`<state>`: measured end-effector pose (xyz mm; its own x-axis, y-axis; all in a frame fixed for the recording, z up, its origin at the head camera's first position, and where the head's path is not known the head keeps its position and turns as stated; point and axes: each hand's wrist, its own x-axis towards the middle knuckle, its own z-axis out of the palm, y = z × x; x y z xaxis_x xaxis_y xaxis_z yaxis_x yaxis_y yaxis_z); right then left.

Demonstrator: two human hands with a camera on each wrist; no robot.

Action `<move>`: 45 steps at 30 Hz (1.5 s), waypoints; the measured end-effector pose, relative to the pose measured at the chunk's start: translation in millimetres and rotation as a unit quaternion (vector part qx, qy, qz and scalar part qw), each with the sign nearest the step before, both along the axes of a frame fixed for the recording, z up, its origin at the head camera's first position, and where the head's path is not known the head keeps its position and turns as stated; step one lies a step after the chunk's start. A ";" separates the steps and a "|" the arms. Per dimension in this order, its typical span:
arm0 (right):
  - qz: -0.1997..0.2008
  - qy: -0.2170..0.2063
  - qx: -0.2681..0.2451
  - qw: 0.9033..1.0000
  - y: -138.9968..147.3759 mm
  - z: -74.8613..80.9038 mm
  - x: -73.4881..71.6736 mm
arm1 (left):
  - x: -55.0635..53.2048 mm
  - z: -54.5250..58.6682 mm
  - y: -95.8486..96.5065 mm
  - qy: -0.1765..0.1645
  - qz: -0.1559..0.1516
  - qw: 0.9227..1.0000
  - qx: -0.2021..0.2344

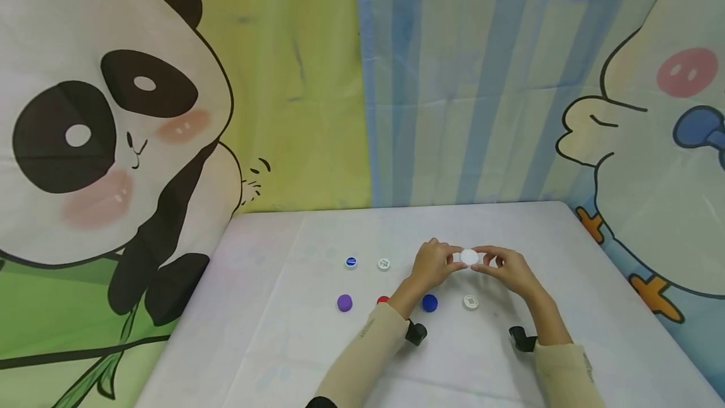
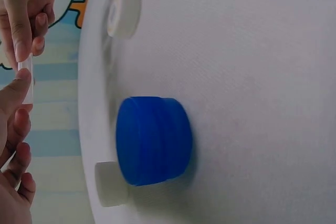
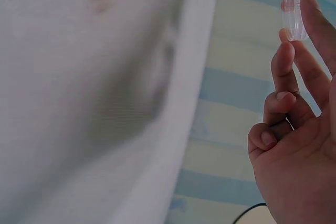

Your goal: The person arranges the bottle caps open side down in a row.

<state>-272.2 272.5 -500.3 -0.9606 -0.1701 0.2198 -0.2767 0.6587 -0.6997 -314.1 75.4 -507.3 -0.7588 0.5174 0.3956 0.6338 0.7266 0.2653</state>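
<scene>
Above the far right part of the table, a round whitish bottle cap (image 1: 469, 257) is pinched from both sides. My left hand (image 1: 435, 262) grips its left edge between thumb and finger, and my right hand (image 1: 508, 267) grips the right edge the same way. Seen from the right wrist, this cap (image 3: 294, 11) looks translucent and ribbed around its side. Below the hands, nearer to me, lie a blue bottle cap (image 1: 430, 303) and a white cap (image 1: 471, 302) with a recessed face. A red cap (image 1: 382, 299) is partly hidden by my left forearm.
Left of my left hand are a white cap (image 1: 384, 264) with dark marks and a blue-and-white cap (image 1: 351, 262). A purple cap (image 1: 344, 303) lies closer to me. The white-covered table (image 1: 272, 332) backs onto a printed curtain (image 1: 442, 112).
</scene>
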 end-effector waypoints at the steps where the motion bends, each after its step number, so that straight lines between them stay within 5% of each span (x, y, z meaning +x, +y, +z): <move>1: -0.001 -0.004 0.003 1.000 1.2 -5.6 -1.9 | -2.0 -3.1 1.9 -0.008 0.004 1.000 -0.011; 7: -0.002 -0.035 0.007 0.999 4.2 -27.9 -7.0 | -7.5 -16.2 9.4 -0.026 0.020 0.997 -0.074; 18: -0.007 -0.050 0.074 0.996 6.3 -41.1 -18.3 | -8.4 -25.5 17.2 -0.058 0.034 0.987 -0.143; 33: -0.009 -0.056 0.093 0.994 3.6 -42.3 -18.8 | -7.3 -29.4 15.8 -0.030 0.062 0.982 -0.178; 39: -0.055 -0.086 0.093 0.990 7.2 -31.2 -6.8 | 4.0 -14.2 8.6 0.023 0.092 0.985 -0.142; 45: -0.107 -0.107 0.077 0.985 8.8 -18.1 18.3 | 41.8 0.5 12.6 0.019 0.135 0.991 -0.018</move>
<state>-254.0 281.3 -518.4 -0.9997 0.0258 -0.0048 0.0233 0.7887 -0.6144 -272.4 88.0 -506.8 -0.8564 0.3124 0.4110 0.4244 0.8793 0.2160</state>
